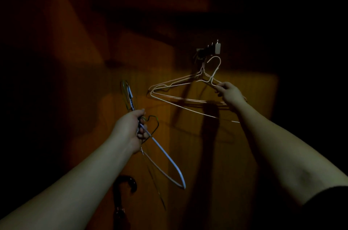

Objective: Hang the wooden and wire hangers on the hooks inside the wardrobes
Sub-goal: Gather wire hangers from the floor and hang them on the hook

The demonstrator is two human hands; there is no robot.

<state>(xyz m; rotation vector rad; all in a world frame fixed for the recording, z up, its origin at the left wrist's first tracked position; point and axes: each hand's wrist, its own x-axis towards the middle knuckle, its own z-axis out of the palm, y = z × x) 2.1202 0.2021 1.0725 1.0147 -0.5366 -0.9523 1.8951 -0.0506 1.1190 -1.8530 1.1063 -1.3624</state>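
- Where light falls, wooden wardrobe panel fills the middle of view; everything else nearly black.
- Left hand extended toward lower middle of panel, fingers curled round a bundle of wire hangers: one pale blue-white, at least one dark green; hooks of bundle poking up past the fist, triangles trailing down.
- Right hand raised toward panel's upper right, fingertips pinching the neck of a pale wire hanger; its hook just below the hook rack, not seen to be caught on it.
- More pale hangers already hung from rack, overlapping the held one; count unclear.
- Hook rack near top of panel, small metal hooks glinting, white tab at its right end.
- Dark curved handle at bottom edge, possibly an umbrella; too dim to confirm.
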